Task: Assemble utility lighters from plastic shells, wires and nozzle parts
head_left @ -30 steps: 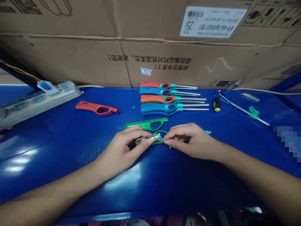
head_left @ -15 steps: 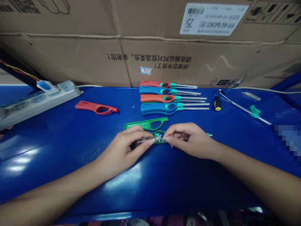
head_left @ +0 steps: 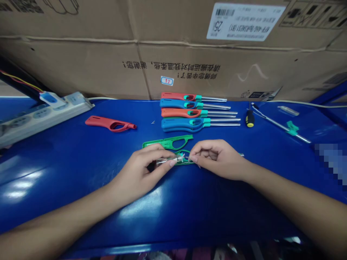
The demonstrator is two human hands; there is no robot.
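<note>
My left hand (head_left: pixel 149 166) is closed around a clear lighter fuel tank (head_left: pixel 165 159), its valve end pointing right. The fingertips of my right hand (head_left: pixel 214 159) are pinched together close to that valve end, and what they hold is too small to make out. Under and between the hands lies a green lighter shell half (head_left: pixel 187 162) with turquoise parts in it, partly covered. Just behind it rests another green shell half (head_left: pixel 173 142), its hollow side up.
Several assembled lighters (head_left: pixel 184 123) lie stacked in rows before the cardboard box (head_left: pixel 94 68). A red lighter shell (head_left: pixel 108 123) is at left, near a power strip (head_left: pixel 46 115). On the right are a screwdriver (head_left: pixel 249 118), a metal lighter tube (head_left: pixel 282 126) and a clear tank (head_left: pixel 288 110).
The fuel tank in my left hand has tilted and shifted slightly. My right fingertips remain pinched near its valve end, and the view has drifted a little.
</note>
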